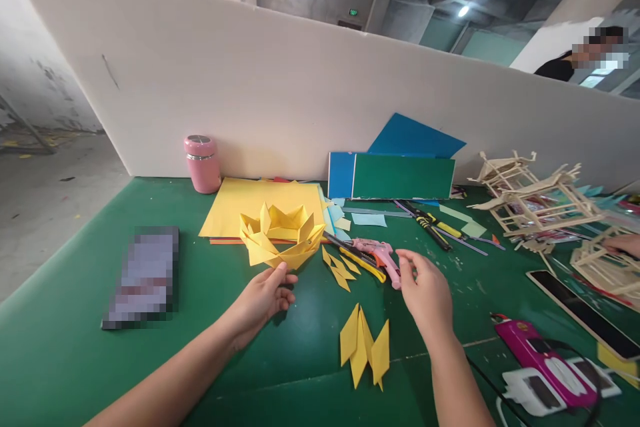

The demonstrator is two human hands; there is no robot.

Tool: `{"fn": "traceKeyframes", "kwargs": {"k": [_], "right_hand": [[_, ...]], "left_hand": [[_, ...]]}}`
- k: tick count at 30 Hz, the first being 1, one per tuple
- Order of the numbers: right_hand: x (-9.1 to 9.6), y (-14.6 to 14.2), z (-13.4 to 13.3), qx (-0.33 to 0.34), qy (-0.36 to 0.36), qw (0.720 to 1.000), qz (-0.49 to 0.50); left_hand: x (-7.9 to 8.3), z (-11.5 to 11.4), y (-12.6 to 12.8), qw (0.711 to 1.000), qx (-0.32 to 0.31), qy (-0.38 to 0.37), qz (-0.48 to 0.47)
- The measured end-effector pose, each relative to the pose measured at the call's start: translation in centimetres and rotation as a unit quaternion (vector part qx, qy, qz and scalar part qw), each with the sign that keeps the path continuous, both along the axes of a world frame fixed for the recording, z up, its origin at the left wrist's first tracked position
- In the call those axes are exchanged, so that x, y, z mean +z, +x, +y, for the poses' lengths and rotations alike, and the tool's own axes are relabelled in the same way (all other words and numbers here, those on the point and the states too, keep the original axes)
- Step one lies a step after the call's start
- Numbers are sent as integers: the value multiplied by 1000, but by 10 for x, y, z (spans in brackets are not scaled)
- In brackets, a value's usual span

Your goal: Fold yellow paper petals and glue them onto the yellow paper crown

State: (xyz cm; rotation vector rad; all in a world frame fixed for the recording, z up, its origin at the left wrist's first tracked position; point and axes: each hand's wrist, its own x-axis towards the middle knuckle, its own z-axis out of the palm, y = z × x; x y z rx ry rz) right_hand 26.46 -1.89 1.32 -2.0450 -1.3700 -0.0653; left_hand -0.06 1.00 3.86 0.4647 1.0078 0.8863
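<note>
My left hand [270, 290] is closed, thumb and fingers pinching the lower edge of a yellow folded-paper ring [283, 257] with pointed petals, held up over the table. My right hand [425, 287] has its fingers bent and apart beside the handle of a pink glue gun [383, 253]. Whether the fingertips touch the handle is hard to see. Between my arms lie several folded yellow paper pieces [364, 347]. Smaller yellow folded pieces [340, 269] lie just right of the ring. A yellow cutter [367, 265] sits under the glue gun.
Yellow paper sheets [225, 207] lie behind the ring. A pink thermos [203, 163] stands by the white partition [280, 93]. Wooden stick models [540, 197], a phone [583, 310] and a magenta device with cables [540, 353] are at right. Another person's hand [623, 243] reaches in there.
</note>
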Motion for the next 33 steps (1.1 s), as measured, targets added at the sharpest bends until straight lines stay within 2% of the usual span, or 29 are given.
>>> {"fn": "traceKeyframes", "kwargs": {"k": [2, 6, 8, 10, 12, 13, 14, 15, 19, 23, 27, 33], "right_hand": [[-12, 7, 1, 9, -77, 997, 11], [-20, 11, 7, 34, -102, 994, 23], [-21, 12, 9, 35, -105, 993, 35], [-22, 14, 10, 33, -105, 993, 52], [-22, 17, 11, 30, -97, 992, 72], [-23, 18, 11, 30, -90, 992, 83], [-22, 20, 12, 30, -80, 992, 95], [-22, 21, 12, 31, -69, 991, 107], [-18, 24, 10, 24, -17, 988, 150], [-14, 23, 9, 9, 36, 985, 169], [-14, 20, 10, 11, 68, 981, 182], [-14, 12, 10, 4, 99, 976, 194]], "left_hand": [[1, 3, -3, 1000, -13, -7, 7], [0, 3, -5, 1000, -2, -17, -3], [-1, -3, -2, 999, -19, -29, -14], [-2, -11, 3, 997, -67, -27, -17], [-4, -18, 11, 984, -172, 45, 26], [-6, -21, 16, 964, -228, 117, 69], [-8, -22, 22, 921, -282, 231, 138], [-10, -23, 29, 852, -301, 364, 226], [-20, -12, 52, 771, -241, 486, 334], [-35, 3, 61, 688, -234, 548, 414], [-48, 5, 59, 617, -258, 572, 474], [-45, 0, 57, 542, -263, 586, 543]]}}
